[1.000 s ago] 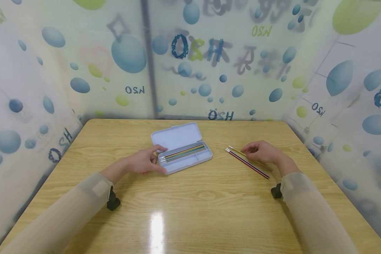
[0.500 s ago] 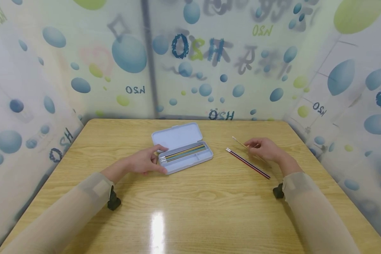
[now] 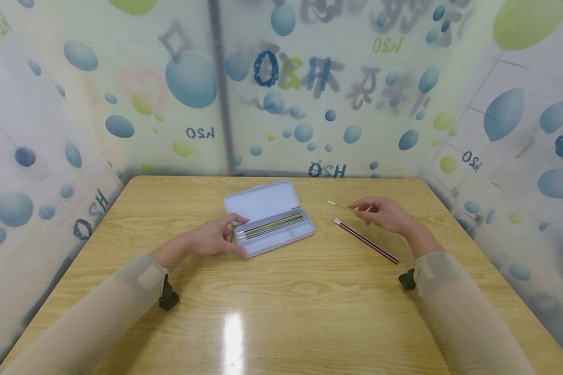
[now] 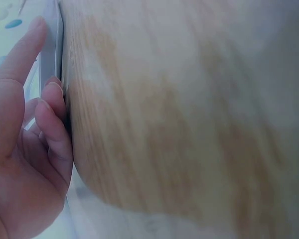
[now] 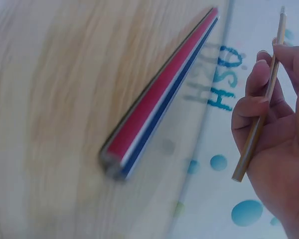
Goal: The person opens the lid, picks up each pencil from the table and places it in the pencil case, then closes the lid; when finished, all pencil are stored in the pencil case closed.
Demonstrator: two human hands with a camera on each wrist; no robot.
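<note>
My left hand holds the left end of a pale blue-grey pencil case, thumb on the near side and fingers on the far side. The case's lid lies back, and several striped pencils rest in the long compartment. In the left wrist view, the thumb lies along the case wall. My right hand pinches a yellow pencil, its silvery end pointing left toward the case; the right wrist view shows the yellow pencil crossing the curled fingers. Below that hand lies a red-and-dark-striped pencil.
The wooden table stands against a printed curtain with blue and green drops, which also covers both sides. Inside the case, a small divider sets off a compartment at the right.
My right hand has lifted the yellow pencil away from the striped one and moved it left and slightly farther back. The left hand and the case have stayed put.
</note>
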